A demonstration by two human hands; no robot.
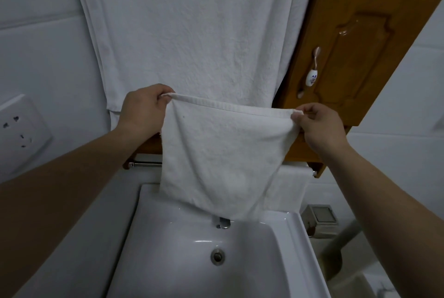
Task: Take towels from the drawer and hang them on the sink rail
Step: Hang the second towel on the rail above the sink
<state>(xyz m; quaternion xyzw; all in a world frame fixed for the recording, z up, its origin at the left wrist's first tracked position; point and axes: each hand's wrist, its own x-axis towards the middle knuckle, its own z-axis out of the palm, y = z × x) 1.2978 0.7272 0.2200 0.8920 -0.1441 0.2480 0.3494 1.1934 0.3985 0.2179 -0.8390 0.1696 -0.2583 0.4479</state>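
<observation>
We hold a small white towel [223, 153] stretched level, our left hand [144, 107] and right hand [319, 124] each pinching a top corner. The rail [146, 164] runs parallel below and behind it (another towel [290, 187] already hangs at its right end), above the sink [295, 249].
</observation>
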